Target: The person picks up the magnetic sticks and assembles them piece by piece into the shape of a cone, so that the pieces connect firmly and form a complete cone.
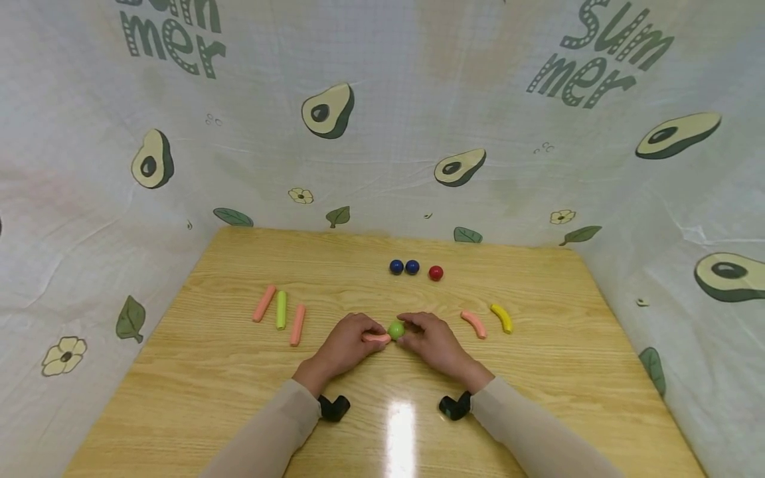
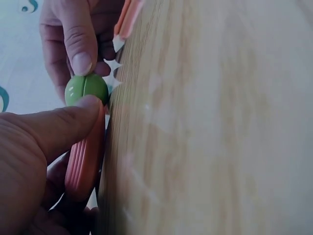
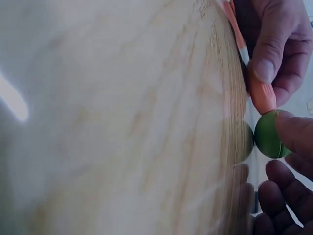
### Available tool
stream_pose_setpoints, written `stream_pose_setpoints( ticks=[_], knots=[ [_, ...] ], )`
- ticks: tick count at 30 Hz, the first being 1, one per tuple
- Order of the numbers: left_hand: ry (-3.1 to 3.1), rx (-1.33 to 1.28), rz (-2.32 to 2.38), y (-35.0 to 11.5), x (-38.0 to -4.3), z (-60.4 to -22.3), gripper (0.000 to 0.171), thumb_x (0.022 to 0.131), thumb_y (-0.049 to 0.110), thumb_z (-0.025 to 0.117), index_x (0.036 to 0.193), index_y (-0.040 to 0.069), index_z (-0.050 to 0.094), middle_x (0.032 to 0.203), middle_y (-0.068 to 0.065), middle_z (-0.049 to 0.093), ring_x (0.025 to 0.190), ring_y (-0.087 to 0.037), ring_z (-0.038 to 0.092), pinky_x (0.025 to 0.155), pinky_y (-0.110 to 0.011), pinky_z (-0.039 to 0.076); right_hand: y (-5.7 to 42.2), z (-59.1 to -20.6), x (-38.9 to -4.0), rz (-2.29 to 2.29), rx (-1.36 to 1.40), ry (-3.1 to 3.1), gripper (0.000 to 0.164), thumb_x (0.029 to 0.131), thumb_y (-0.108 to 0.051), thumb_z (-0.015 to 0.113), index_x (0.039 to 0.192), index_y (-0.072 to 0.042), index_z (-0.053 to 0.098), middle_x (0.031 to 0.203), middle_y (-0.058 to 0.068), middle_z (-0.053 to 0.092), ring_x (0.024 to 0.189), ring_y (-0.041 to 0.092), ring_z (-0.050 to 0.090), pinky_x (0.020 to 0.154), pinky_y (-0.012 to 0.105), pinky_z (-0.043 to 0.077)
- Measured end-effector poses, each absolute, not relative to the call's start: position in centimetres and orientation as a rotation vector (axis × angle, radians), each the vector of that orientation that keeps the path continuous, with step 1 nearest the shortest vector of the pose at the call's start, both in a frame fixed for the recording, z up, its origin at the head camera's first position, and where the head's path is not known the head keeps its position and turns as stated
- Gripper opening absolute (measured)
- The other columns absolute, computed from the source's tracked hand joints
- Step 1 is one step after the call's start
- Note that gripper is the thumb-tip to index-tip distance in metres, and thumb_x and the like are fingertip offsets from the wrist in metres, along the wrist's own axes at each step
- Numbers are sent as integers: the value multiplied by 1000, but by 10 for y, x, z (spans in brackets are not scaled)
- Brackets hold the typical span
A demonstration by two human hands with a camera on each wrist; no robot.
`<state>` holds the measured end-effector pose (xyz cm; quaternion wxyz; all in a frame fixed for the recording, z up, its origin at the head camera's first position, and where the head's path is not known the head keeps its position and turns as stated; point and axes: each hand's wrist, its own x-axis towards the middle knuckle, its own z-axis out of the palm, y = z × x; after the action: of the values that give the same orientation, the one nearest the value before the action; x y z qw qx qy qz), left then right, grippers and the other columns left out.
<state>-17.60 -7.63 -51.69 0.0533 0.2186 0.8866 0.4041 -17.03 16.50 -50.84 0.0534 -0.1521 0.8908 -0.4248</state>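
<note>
In the head view my left hand (image 1: 346,344) pinches a short salmon-pink stick (image 1: 376,338), slightly curved and ridged, between thumb and fingers. My right hand (image 1: 436,344) pinches a green ball (image 1: 396,330) with thumb and fingers. The stick's end meets the ball between the two hands, low over the tabletop. The left wrist view shows the left thumb lying along the ridged stick (image 2: 85,169), its tip right at the seamed ball (image 2: 95,89). In the right wrist view the ball (image 3: 268,135) sits at the stick's end, under the right thumb.
On the wooden table (image 1: 209,398), two straight salmon sticks (image 1: 263,304) and a lime stick (image 1: 281,310) lie left. Two blue balls (image 1: 396,267) and a red ball (image 1: 435,273) are behind the hands. A curved salmon stick (image 1: 474,324) and a curved yellow stick (image 1: 502,318) lie right.
</note>
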Motion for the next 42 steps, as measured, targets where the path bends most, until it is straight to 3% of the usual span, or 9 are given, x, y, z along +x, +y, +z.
stream_pose_setpoints(
  ticks=[7,15,23,31,42],
  knots=[
    [2709,645,1212,-74,-177,-518,17,97,25,79,113,19,79,111,6,72,105,-15,61,91,-35,53,162,-512,-171,-1269,-485,2736,32,94,-27,82,124,-20,75,115,-5,71,102,14,63,91,38,53],
    [2717,639,1196,-73,-177,-516,17,98,26,78,113,18,80,110,6,72,103,-15,61,90,-35,53,160,-512,-171,-1262,-492,2747,28,93,-24,83,119,-20,74,112,-4,70,101,14,62,91,39,53],
    [2726,619,1205,-73,-174,-515,16,98,25,78,112,18,80,109,4,72,114,-20,59,99,-44,52,161,-511,-170,-1251,-462,2743,31,92,-24,84,121,-20,73,110,-5,69,100,14,63,90,38,53],
    [2739,630,1194,-73,-175,-517,17,98,27,78,113,19,80,110,4,73,113,-18,60,97,-42,52,171,-509,-164,-1353,-371,2708,38,95,-24,81,131,-19,71,122,-2,72,112,17,68,98,43,56],
    [2728,620,1213,-74,-175,-519,15,98,26,77,111,20,80,110,5,72,113,-18,59,95,-40,52,214,-501,-158,-1421,-241,2973,32,101,-21,75,129,-7,73,113,8,74,97,18,65,82,24,54]
  ],
)
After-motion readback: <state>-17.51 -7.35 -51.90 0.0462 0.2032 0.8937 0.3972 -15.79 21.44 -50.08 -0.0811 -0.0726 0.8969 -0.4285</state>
